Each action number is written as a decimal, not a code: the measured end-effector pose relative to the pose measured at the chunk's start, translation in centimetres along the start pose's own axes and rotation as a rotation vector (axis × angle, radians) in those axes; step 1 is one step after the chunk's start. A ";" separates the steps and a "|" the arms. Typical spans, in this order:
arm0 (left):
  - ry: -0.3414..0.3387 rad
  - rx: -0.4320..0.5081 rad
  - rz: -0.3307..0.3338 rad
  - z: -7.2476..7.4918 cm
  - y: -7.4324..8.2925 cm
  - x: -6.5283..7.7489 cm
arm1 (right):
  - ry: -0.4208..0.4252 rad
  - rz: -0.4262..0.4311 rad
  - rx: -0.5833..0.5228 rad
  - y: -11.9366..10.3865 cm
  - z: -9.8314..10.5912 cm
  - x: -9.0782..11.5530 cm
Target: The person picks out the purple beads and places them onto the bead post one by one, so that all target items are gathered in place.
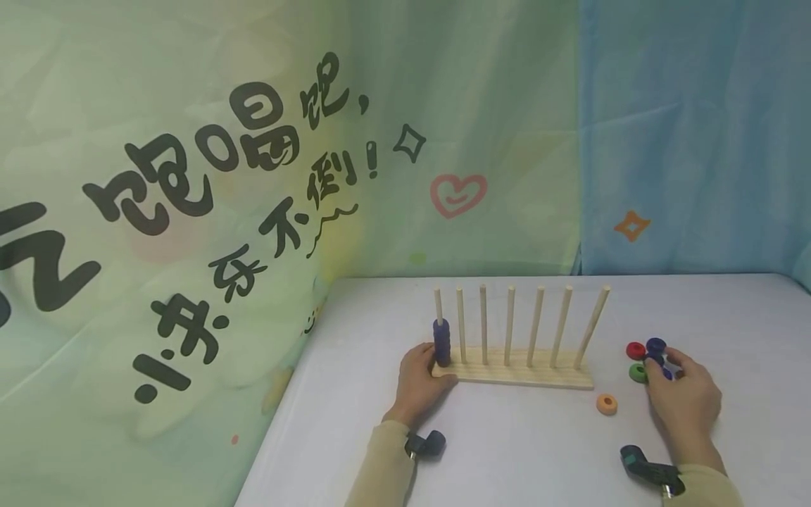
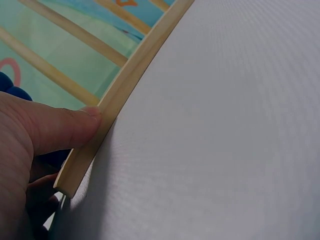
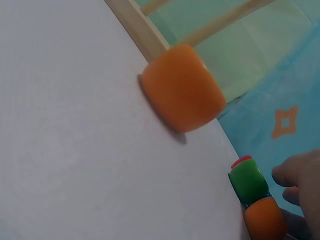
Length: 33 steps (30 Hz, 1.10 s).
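My left hand (image 1: 421,377) grips the left end of a wooden base (image 1: 526,377), its thumb (image 2: 70,127) lying on the front edge in the left wrist view. Upright rods (image 1: 509,324) stand along the base. Dark blue beads (image 1: 442,343) are stacked on the leftmost rod. My right hand (image 1: 687,394) is at a cluster of loose beads to the right, thumb and fingers bent around a blue bead (image 1: 655,360). I cannot tell whether they pinch it. A red bead (image 1: 636,350) and a green bead (image 1: 638,372) lie right beside those fingertips.
An orange bead (image 1: 607,404) lies on the white table (image 1: 519,451) between the base and my right hand. In the right wrist view another orange bead (image 3: 265,219) sits by the green one. Printed curtains (image 1: 469,141) hang behind the table.
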<state>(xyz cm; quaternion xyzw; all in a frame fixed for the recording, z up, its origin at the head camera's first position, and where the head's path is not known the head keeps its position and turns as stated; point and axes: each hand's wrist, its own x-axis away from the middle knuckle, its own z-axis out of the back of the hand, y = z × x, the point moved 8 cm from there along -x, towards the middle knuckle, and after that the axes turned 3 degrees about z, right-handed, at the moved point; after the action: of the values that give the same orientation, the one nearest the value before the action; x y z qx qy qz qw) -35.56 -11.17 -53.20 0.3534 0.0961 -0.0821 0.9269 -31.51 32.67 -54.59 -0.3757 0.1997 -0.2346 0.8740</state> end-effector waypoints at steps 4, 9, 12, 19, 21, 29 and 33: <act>-0.007 0.007 0.017 0.0 -0.1 0.0 | -0.038 0.009 0.025 0.1 -0.3 -0.2; -0.007 0.006 0.026 -0.1 -0.3 0.1 | -0.067 0.028 0.012 0.2 -0.7 -0.2; -0.009 0.003 0.030 -0.2 -0.4 0.1 | -0.078 0.038 0.014 0.1 -0.9 -0.2; -0.001 0.008 0.018 -0.2 -0.3 0.0 | -0.085 0.069 0.032 -0.2 -0.9 -0.4; 0.000 0.003 0.017 -0.3 -0.3 0.0 | -0.087 0.078 0.041 -0.2 -1.0 -0.3; 0.002 0.004 0.021 -0.2 -0.3 0.0 | -0.092 0.076 0.075 -0.1 -1.1 -0.2; 0.000 0.006 0.023 -0.2 -0.3 0.0 | -0.086 0.073 0.068 0.0 -1.1 -0.3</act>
<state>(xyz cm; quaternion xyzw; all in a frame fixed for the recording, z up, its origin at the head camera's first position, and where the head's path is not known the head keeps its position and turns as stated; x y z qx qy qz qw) -35.62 -11.28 -53.54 0.3573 0.0920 -0.0718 0.9267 -32.33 32.19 -55.26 -0.3481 0.1673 -0.1928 0.9020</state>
